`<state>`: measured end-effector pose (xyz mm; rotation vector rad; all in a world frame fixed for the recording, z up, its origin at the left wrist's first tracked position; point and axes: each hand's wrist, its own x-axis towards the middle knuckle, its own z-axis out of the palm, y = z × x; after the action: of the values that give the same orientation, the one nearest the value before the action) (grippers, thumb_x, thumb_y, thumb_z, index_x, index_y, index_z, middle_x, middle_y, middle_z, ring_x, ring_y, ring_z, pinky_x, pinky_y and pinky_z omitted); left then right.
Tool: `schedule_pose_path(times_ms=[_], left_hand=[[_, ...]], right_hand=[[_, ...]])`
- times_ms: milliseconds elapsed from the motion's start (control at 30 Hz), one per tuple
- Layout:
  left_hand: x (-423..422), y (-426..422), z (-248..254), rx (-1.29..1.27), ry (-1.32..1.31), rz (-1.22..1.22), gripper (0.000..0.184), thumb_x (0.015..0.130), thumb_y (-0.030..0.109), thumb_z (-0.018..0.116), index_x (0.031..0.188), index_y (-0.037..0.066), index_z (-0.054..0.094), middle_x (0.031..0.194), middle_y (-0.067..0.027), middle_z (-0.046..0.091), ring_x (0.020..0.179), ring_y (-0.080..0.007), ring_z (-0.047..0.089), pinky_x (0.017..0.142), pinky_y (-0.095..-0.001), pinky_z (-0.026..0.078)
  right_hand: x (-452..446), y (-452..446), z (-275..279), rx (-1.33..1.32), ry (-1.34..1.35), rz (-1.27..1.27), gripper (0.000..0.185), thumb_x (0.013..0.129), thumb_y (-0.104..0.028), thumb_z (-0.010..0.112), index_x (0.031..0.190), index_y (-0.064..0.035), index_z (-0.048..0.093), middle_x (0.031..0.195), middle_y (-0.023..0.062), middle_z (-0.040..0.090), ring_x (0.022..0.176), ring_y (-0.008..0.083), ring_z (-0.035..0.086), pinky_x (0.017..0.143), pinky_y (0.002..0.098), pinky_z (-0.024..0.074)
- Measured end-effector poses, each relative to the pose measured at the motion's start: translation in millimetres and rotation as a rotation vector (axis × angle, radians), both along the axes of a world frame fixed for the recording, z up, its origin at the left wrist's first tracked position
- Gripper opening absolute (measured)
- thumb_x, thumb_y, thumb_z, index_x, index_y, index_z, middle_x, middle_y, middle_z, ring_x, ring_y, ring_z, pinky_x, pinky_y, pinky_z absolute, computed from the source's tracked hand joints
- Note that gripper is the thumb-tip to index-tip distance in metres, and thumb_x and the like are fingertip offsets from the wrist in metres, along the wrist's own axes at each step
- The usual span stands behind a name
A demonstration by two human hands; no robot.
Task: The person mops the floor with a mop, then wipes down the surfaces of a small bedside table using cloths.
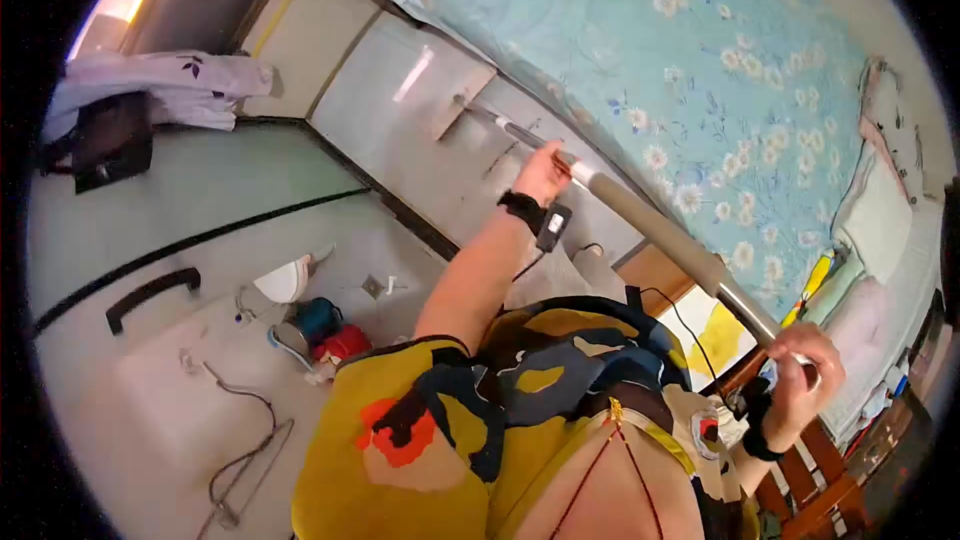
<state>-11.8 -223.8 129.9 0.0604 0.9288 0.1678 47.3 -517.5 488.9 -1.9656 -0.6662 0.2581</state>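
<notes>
A long flat mop [655,225] runs diagonally across the view, with a thick grey-beige handle and a thinner metal pole. Its flat rectangular head [463,100] is at the far end, on the tiled floor beside the bed. My left hand [543,176] is closed round the pole near the white collar, partway down. Farther back, my right hand [808,372] grips the top end of the handle. Both wrists wear black bands, and a small black device [553,227] with a cable hangs by the left one.
A bed [690,90] with a teal floral sheet lies along the mop's right side. To the left, a glass partition [210,180] has a dark handle [152,297] and a cloth draped over it. Beyond the glass are a hose [240,390] and a red item [342,343]. Wooden slats [800,475] stand at lower right.
</notes>
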Motion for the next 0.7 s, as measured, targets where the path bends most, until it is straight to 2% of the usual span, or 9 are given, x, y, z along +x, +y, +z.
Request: schedule_pose_path(times_ms=[33,67,167,267,367,400,533,600,700], left_hand=[[-1,16,-6,0.113,0.036,-0.006,0.019,0.086,0.018,0.052,0.091,0.000,0.048,0.092,-0.0128,0.056,0.082,-0.0241,0.056,0.077,-0.0353,0.048],[-6,39,-15,0.025,-0.119,-0.099,0.018,0.086,0.018,0.052,0.088,0.001,0.047,0.089,-0.0134,0.055,0.080,-0.0242,0.056,0.074,-0.0349,0.049],[3,74,-30,0.067,0.104,-0.143,0.019,0.086,0.019,0.051,0.085,0.002,0.046,0.080,-0.0143,0.054,0.069,-0.0238,0.055,0.062,-0.0331,0.050],[10,73,-64,-0.094,0.227,-0.006,0.021,0.087,0.023,0.049,0.079,0.003,0.046,0.069,-0.0125,0.051,0.057,-0.0205,0.050,0.048,-0.0303,0.044],[3,54,-44,0.319,0.228,-0.764,0.015,0.079,0.010,0.044,0.067,0.005,0.051,0.065,-0.0109,0.051,0.053,-0.0222,0.052,0.048,-0.0341,0.045],[-5,36,-68,0.693,0.236,-0.872,0.018,0.081,0.012,0.040,0.074,0.004,0.054,0.070,-0.0109,0.054,0.055,-0.0229,0.053,0.044,-0.0349,0.041],[-7,-31,-32,0.408,0.200,-0.820,0.015,0.082,0.010,0.041,0.082,-0.001,0.052,0.074,-0.0135,0.055,0.066,-0.0256,0.057,0.049,-0.0357,0.043],[-4,-71,-50,0.041,0.364,-0.497,0.011,0.080,0.005,0.043,0.087,-0.002,0.048,0.077,-0.0158,0.053,0.067,-0.0273,0.056,0.052,-0.0363,0.046],[-14,-112,-46,-0.035,0.383,-0.539,0.018,0.082,0.003,0.042,0.099,-0.002,0.042,0.089,-0.0192,0.053,0.072,-0.0283,0.056,0.058,-0.0385,0.048]], right_hand=[[-1,17,-2,-0.036,0.051,0.009,0.017,0.073,-0.017,0.060,0.072,-0.0001,0.058,0.067,0.0094,0.060,0.064,0.0208,0.057,0.062,0.0313,0.0445],[-4,39,-4,-0.051,0.019,0.018,0.012,0.073,-0.011,0.057,0.073,0.0008,0.059,0.068,0.0092,0.060,0.065,0.0179,0.056,0.060,0.0283,0.0435],[-18,75,-10,-0.049,0.220,-0.226,0.007,0.072,0.001,0.052,0.074,0.0008,0.058,0.072,0.0066,0.060,0.061,0.0100,0.050,0.057,0.0230,0.0390],[-27,62,-15,-0.026,0.230,-0.340,0.009,0.073,-0.003,0.052,0.078,0.0011,0.058,0.071,0.0040,0.058,0.055,0.0058,0.044,0.048,0.0186,0.0302],[-42,62,1,-0.100,0.241,-0.514,0.013,0.079,-0.011,0.053,0.076,0.0006,0.057,0.069,0.0034,0.055,0.053,0.0052,0.041,0.046,0.0176,0.0292],[-50,47,2,-0.063,0.227,-0.553,0.014,0.080,-0.013,0.054,0.076,0.0006,0.056,0.069,0.0033,0.054,0.052,0.0059,0.041,0.046,0.0181,0.0292],[-68,1,23,-0.136,0.260,-0.794,0.020,0.080,-0.018,0.054,0.076,0.0014,0.052,0.071,0.0041,0.048,0.066,0.0106,0.044,0.054,0.0205,0.0352],[-82,-21,32,-0.144,0.259,-0.809,0.023,0.080,-0.021,0.053,0.078,0.0013,0.052,0.072,0.0035,0.046,0.066,0.0118,0.042,0.066,0.0237,0.0345],[-103,-46,51,-0.259,0.281,-0.921,0.022,0.081,-0.022,0.051,0.078,0.0000,0.049,0.072,0.0039,0.045,0.071,0.0124,0.041,0.073,0.0258,0.0318]])
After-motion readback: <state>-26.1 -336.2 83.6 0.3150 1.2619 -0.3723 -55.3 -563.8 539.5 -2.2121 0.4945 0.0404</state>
